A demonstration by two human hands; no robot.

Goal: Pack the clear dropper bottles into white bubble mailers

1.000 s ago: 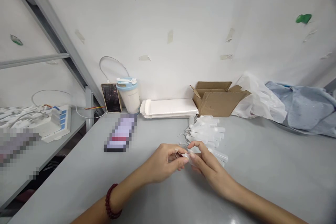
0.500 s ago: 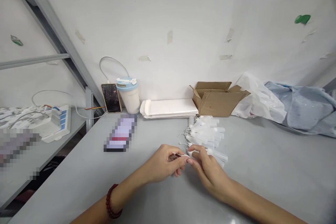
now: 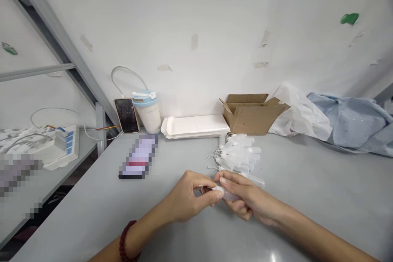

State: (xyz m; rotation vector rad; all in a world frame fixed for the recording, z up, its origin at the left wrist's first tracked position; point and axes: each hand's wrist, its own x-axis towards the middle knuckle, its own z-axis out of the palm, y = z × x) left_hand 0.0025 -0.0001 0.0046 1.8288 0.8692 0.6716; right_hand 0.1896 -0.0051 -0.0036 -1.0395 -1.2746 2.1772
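Between my hands is a small translucent plastic tube (image 3: pixel 231 196) with a white cap end and a thin white cord. My left hand (image 3: pixel 188 196) pinches the white end between thumb and fingers. Around the clear body, the fingers of my right hand (image 3: pixel 250 194) are closed, hiding part of it. Just beyond my right hand lies a pile of similar translucent tubes (image 3: pixel 239 153), their cords pointing left.
Along the wall stand a phone (image 3: pixel 127 115), a lidded cup (image 3: pixel 149 112), flat white boxes (image 3: pixel 198 125), an open cardboard box (image 3: pixel 254 118), a plastic bag (image 3: pixel 302 112) and blue cloth (image 3: pixel 350 120). A blurred phone-like slab (image 3: pixel 139 155) lies left on the grey table (image 3: pixel 92 213).
My right hand has turned, and its fingers now wrap the tube's body, which shows more clearly. My left hand keeps its pinch. The view has shifted slightly.
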